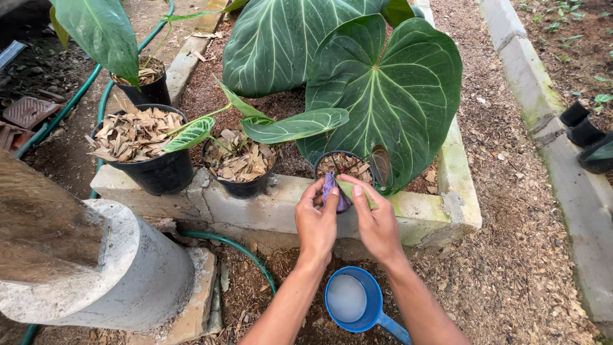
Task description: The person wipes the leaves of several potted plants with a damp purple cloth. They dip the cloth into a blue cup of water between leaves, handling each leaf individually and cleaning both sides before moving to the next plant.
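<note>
My left hand (316, 220) pinches a small purple cloth (333, 190) against the front of a small black pot (348, 167) on a concrete ledge (421, 214). My right hand (377, 220) grips a pale green leaf stem or leaf strip (351, 190) beside the cloth, fingers closed on it. The pot holds dry bark chips and a plant with a large heart-shaped dark green leaf (389, 96) with pale veins. Both hands touch at the pot's front rim.
A blue scoop (351, 300) of cloudy water sits on the ground below my wrists. Two more black pots (153, 166) (241, 179) of dry chips stand on the ledge to the left. A green hose (249, 255) runs beneath. A concrete cylinder (128, 268) stands bottom left.
</note>
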